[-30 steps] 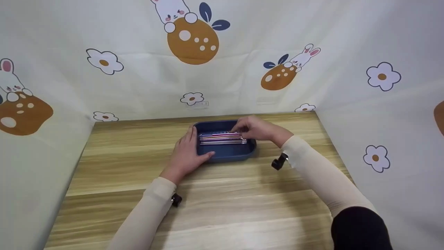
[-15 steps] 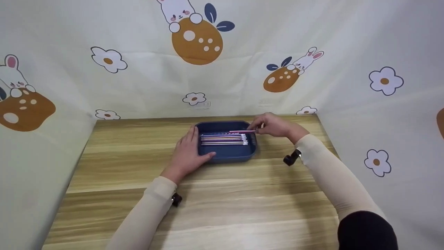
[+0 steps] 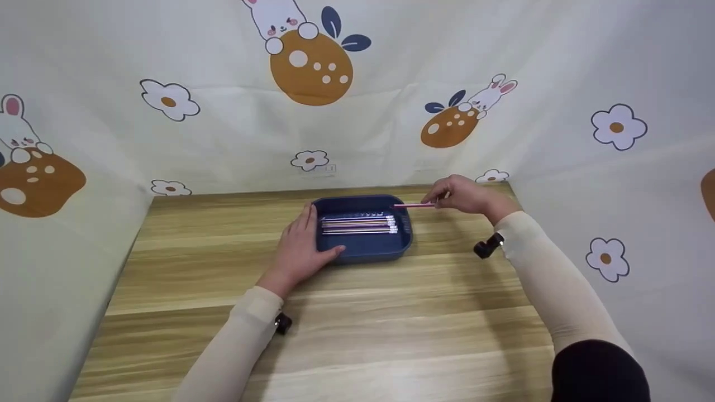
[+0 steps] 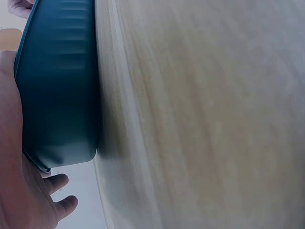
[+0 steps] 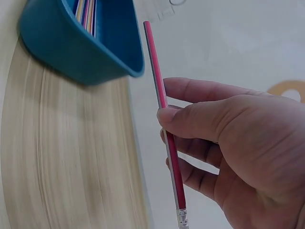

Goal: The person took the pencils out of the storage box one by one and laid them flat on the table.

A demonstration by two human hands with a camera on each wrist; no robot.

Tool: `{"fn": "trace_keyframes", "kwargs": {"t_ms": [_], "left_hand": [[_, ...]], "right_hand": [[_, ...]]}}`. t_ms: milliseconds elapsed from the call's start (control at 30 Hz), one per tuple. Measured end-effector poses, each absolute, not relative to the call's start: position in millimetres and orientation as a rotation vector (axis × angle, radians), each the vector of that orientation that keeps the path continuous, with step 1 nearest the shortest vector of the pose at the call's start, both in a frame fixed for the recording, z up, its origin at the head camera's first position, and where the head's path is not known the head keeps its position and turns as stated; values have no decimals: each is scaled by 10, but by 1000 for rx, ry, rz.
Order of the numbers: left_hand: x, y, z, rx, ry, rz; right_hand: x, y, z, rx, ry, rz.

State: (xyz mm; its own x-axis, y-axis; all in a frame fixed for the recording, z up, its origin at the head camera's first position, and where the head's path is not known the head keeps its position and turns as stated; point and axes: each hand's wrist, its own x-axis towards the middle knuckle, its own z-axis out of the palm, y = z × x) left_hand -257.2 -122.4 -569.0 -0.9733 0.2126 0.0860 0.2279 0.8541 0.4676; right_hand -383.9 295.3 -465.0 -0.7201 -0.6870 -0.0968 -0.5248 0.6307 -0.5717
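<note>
My right hand (image 3: 466, 194) pinches a pink and silver pencil (image 5: 164, 107) between thumb and fingers, just off the right end of a blue plastic box (image 3: 363, 258). In the right wrist view the pencil's eraser end (image 5: 182, 218), with a metal band, points down, and the other end is plain. Several striped pencils (image 3: 357, 225) lie side by side in the box, eraser ends to the right. My left hand (image 3: 299, 245) holds the box's left end, its thumb over the front rim and its fingers along the side; in the left wrist view, fingertips (image 4: 66, 206) show past the box's end.
The box stands near the back of a wood-grain table (image 3: 391, 335). Pale cloth walls (image 3: 380, 128) printed with rabbits, oranges and flowers rise close behind it and at both sides. A small black camera (image 3: 489, 245) hangs from each wrist.
My right hand has drawn the pink pencil out of the box, moving up and to the right past the rim. The left hand and the box have stayed in place.
</note>
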Motion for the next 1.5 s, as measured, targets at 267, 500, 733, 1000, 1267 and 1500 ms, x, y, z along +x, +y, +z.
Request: {"fn": "trace_keyframes", "kwargs": {"t_ms": [267,500,733,1000,1267,1500], "left_hand": [[-2580,-1227,-5688,-345,-2993,-775],[-2562,-1220,-5672,-354,-2994,-773],[-2550,-1223,-5676,-369,-2988,-755],[-2554,-1219,-5661,-344,-3017,-776],[-2560,-1216,-5673,-341,-3011,-771],[-2564,-1213,-5677,-333,-3010,-774]], "right_hand": [[-3910,3152,-4693,-918,2586,-749],[-3962,3264,-4755,-871,2616,-732],[-4021,3328,-4849,-821,2627,-706],[-4044,3378,-4955,-854,2604,-701],[-4068,3376,-5132,-848,2613,-693],[-4114,3367,-5246,-856,2590,-711]]}}
